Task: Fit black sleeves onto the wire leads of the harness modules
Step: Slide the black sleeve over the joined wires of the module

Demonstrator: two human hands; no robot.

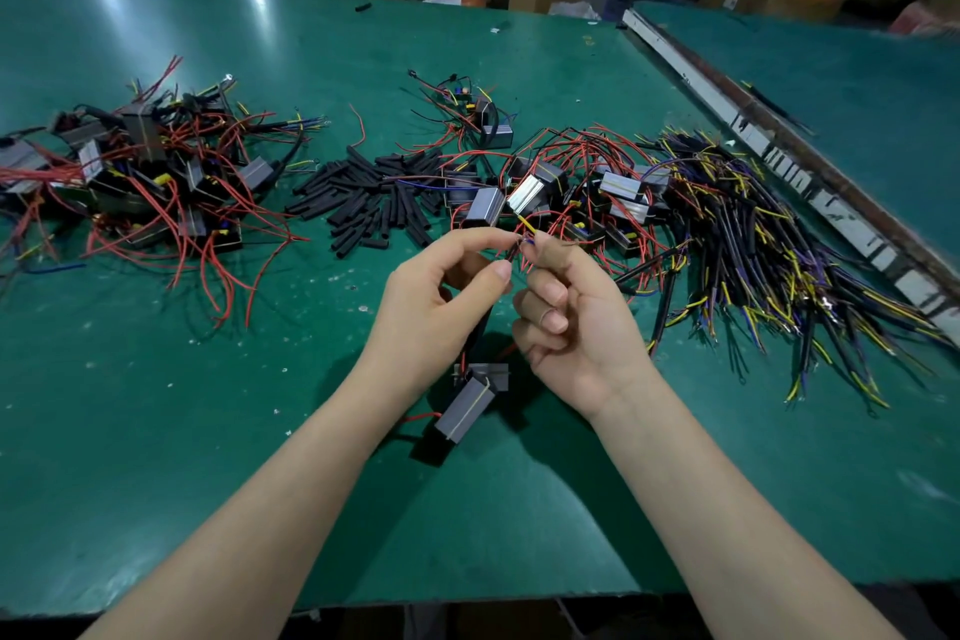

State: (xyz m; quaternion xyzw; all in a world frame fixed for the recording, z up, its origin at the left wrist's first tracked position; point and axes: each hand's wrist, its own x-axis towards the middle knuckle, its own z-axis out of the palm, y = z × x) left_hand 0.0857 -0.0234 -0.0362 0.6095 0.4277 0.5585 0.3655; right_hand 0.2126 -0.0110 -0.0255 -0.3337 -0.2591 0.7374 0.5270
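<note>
I see both hands raised over the green table, meeting near the middle of the view. The left hand curls its fingers with thumb and forefinger pinched together on the wire leads — thin red, yellow and blue ends that poke out between the two hands. The right hand has its fingers curled too, pinching the same leads from the other side; I think a black sleeve runs down behind the left hand's palm, though it is mostly hidden. Below the hands, toward six o'clock, a grey harness module hangs tilted by its red leads, its shadow on the table beneath.

At twelve o'clock from the hands lies a heap of loose black sleeves. Just beside it, toward one o'clock, sits a pile of modules tangled in red wire. At ten o'clock another tangled pile of modules lies well apart. At two to three o'clock a bundle of sleeved cables with yellow and blue ends fans out near a metal rail.
</note>
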